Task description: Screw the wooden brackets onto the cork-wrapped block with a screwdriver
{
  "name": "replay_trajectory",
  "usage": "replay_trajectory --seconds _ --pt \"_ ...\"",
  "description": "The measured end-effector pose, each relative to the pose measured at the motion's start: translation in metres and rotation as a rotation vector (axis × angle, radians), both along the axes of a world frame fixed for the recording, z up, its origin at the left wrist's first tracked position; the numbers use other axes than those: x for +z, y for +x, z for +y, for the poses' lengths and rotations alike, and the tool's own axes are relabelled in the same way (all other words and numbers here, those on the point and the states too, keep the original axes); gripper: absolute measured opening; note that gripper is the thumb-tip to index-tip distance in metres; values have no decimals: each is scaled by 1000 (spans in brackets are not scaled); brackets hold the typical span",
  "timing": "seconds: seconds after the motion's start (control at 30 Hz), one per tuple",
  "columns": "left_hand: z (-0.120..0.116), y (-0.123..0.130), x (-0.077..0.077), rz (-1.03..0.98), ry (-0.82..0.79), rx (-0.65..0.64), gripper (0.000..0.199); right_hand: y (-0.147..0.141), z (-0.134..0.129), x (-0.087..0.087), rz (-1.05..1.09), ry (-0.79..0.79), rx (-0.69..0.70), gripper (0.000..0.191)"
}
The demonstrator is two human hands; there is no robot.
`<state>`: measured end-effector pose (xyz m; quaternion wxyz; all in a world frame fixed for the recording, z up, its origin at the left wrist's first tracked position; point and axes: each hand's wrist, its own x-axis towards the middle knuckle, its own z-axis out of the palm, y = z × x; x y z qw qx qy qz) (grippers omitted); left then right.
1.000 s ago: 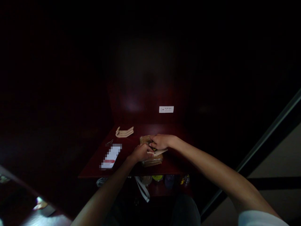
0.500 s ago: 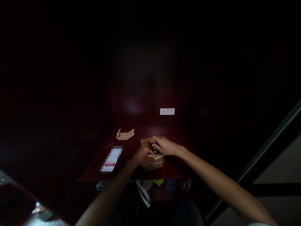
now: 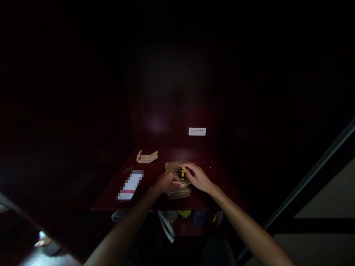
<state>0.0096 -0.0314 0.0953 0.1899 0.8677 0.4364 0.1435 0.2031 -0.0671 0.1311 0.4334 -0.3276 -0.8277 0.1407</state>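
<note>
A yellow-and-black handled screwdriver point(image 3: 183, 174) stands upright between my hands, its lower end hidden in the dim light. It rises from a pale flat piece point(image 3: 185, 182) lying on a brown wrapped packet point(image 3: 179, 193). My right hand point(image 3: 198, 178) is beside the handle, fingers curved against it, though the darkness hides how firmly. My left hand point(image 3: 166, 183) is closed at the pale piece's near end and rests over the packet.
The dark red table point(image 3: 155, 199) also holds a curved beige object point(image 3: 146, 156), a small metal item point(image 3: 128, 169) and a pixelated white card point(image 3: 130, 185). A wall socket plate point(image 3: 197, 131) sits behind. Several containers and a white strap point(image 3: 166, 227) lie below the table edge.
My right hand has shifted right and toward me, uncovering the yellow handle, which now shows fully upright. My left hand has stayed about where it was.
</note>
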Motion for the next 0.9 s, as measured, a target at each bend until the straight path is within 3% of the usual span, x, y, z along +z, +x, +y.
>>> replay_trajectory --seconds 0.27,0.9 --pt "-3 0 5 3 -29 15 30 -1 -2 -9 164 -53 -28 29" --pt "-1 1 2 2 -27 19 28 -3 0 -5 121 -30 -55 22"
